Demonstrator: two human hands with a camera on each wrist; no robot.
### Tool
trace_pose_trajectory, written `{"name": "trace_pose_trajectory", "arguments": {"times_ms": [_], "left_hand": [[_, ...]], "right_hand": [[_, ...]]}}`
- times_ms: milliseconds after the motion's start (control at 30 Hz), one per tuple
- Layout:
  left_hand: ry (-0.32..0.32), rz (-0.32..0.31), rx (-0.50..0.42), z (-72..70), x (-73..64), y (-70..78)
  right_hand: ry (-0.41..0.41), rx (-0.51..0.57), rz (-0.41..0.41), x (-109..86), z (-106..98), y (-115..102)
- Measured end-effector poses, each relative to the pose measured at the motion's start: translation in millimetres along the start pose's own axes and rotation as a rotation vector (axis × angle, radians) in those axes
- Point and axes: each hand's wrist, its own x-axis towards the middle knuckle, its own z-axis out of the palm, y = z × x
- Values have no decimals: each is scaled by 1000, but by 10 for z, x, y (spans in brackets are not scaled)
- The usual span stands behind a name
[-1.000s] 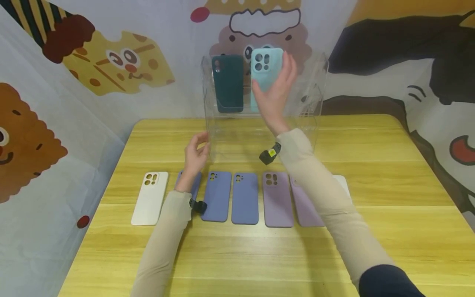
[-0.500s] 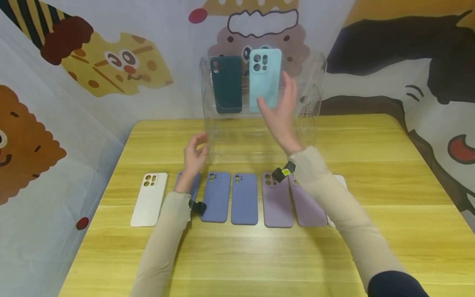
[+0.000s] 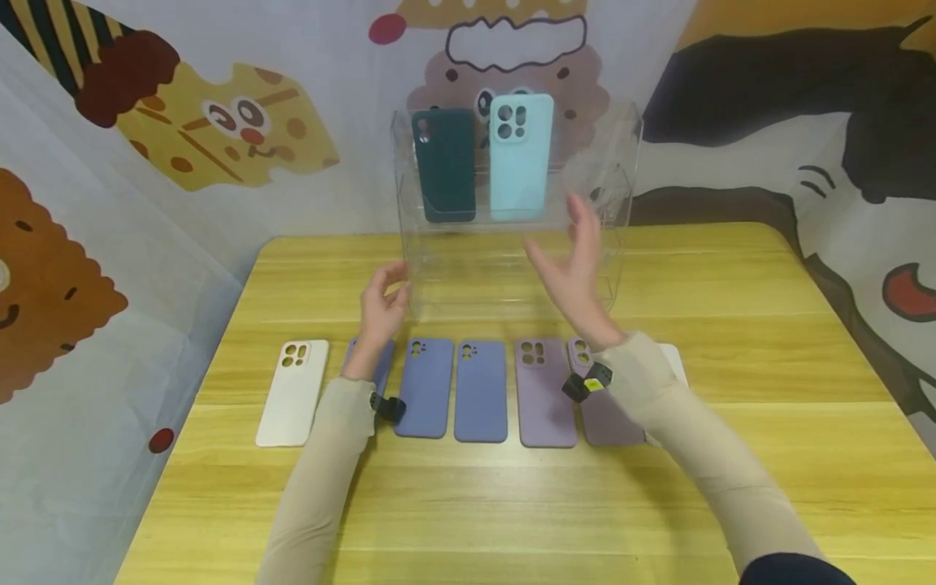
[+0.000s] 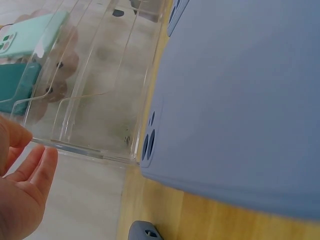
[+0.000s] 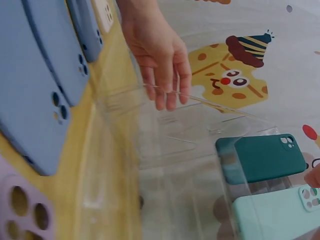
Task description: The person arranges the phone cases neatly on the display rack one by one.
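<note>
A mint-green phone case (image 3: pixel 521 166) stands upright on the upper tier of a clear acrylic display stand (image 3: pixel 512 268), to the right of a dark green phone case (image 3: pixel 446 166). My left hand (image 3: pixel 383 305) pinches the stand's left side panel at its edge, thumb and fingers on either side, as the left wrist view shows. Below and right of the mint case, my right hand (image 3: pixel 574 272) holds nothing, its thumb and fingers spread apart in front of the stand.
Along the wooden table (image 3: pixel 468 512) lies a row of phone cases: a white case (image 3: pixel 292 394) at left, several blue cases (image 3: pixel 481 394), two purple cases (image 3: pixel 547 398) and another white case (image 3: pixel 673 361) at right, partly under my right sleeve. Behind hangs a cartoon-printed cloth (image 3: pixel 351 73).
My right hand has let go of the mint-green case and drawn back down and to the right. The case stays upright on the stand. My left hand has kept its place.
</note>
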Motion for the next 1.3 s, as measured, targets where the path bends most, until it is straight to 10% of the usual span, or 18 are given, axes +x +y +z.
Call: {"name": "trace_pose_trajectory", "arguments": {"times_ms": [567, 1300], "left_hand": [[13, -1, 7, 3, -3, 11], [12, -10, 22, 12, 0, 0]], "right_hand": [[-131, -4, 223, -566, -464, -125], [-221, -339, 435, -1160, -1302, 618]]}}
